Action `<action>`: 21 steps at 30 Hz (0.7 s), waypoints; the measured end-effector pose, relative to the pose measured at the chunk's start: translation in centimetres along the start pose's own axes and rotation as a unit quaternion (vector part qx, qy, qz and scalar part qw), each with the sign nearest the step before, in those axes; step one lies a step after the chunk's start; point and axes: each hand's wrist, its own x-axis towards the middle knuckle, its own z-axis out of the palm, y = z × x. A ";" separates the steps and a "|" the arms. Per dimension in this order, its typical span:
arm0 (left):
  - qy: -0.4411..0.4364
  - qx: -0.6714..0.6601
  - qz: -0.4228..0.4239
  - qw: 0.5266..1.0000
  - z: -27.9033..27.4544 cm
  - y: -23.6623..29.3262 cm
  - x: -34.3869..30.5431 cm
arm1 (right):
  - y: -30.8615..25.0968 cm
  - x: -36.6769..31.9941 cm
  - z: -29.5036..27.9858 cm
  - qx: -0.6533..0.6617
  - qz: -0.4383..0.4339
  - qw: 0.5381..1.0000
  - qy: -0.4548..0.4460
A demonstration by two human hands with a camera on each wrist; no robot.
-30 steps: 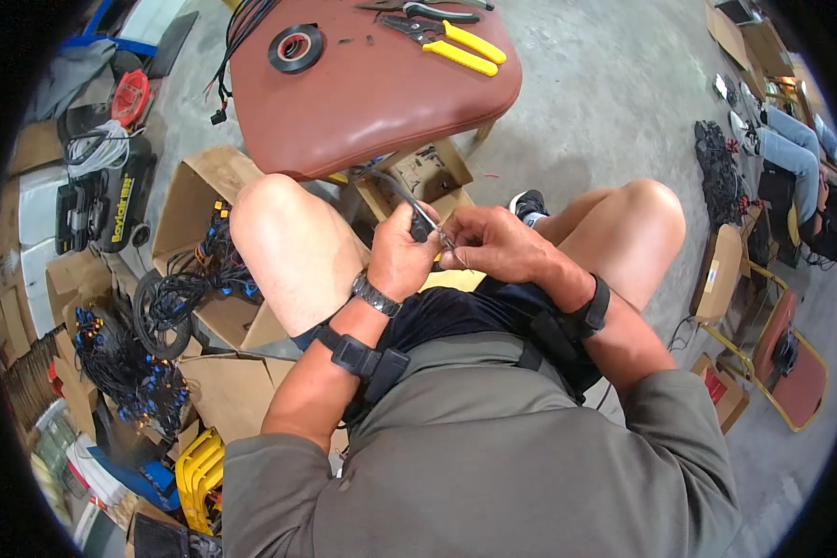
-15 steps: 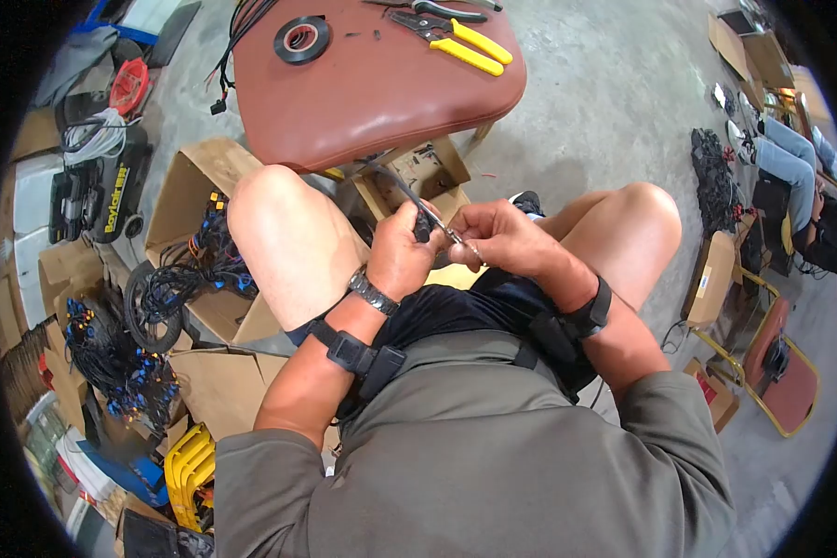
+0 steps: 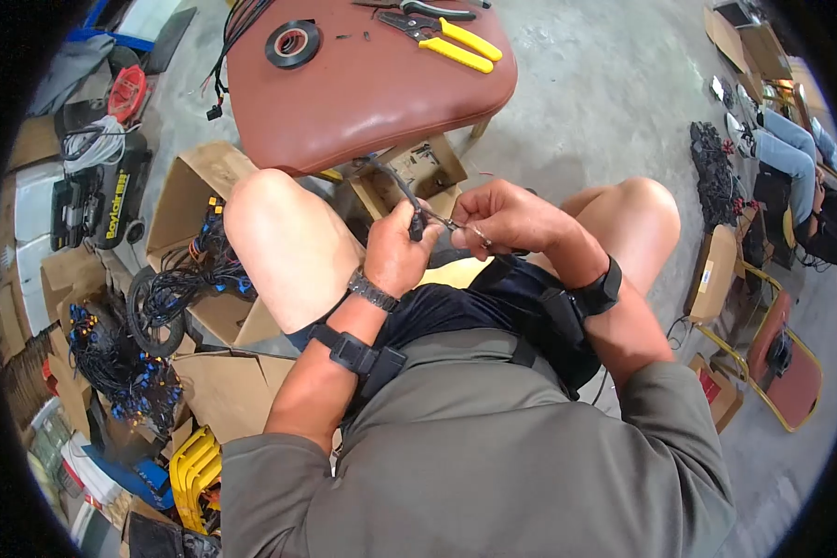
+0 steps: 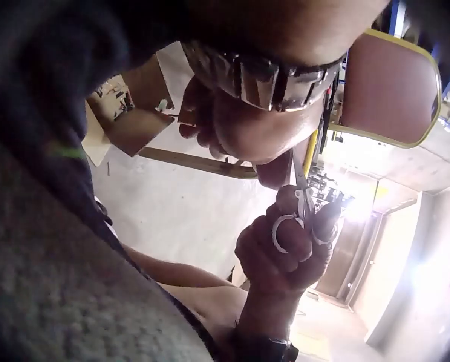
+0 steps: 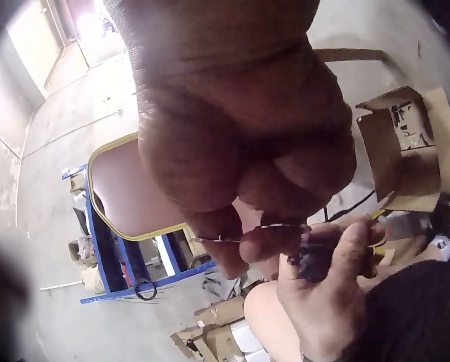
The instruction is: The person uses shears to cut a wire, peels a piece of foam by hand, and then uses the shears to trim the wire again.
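My left hand (image 3: 400, 253) grips a dark cable (image 3: 398, 179) between thumb and fingers, above the lap. The cable runs up from the fist toward the red-brown seat. Close on the right, my right hand (image 3: 511, 221) holds small metal scissors, their ring handles (image 4: 275, 234) looped about its fingers in the left wrist view. The blades point toward the left hand, at the cable's end. In the right wrist view, the back of the right hand hides much of the work, and the left hand (image 5: 330, 294) shows below it.
On the padded seat (image 3: 372, 102) lie a roll of black tape (image 3: 292, 44), yellow-handled wire strippers (image 3: 456, 54) and pliers. An open cardboard box (image 3: 428, 172) stands below it. Wire bundles (image 3: 126, 363) fill the left side. Another person sits at far right.
My right hand has drawn a little up and to the right, away from the left hand, with the scissors in it. The left hand keeps its hold on the cable.
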 end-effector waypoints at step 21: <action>-0.049 -0.124 -0.076 0.988 0.3 -1.2 0.3 | 3.8 1.4 3.3 -0.126 -0.152 0.974 0.113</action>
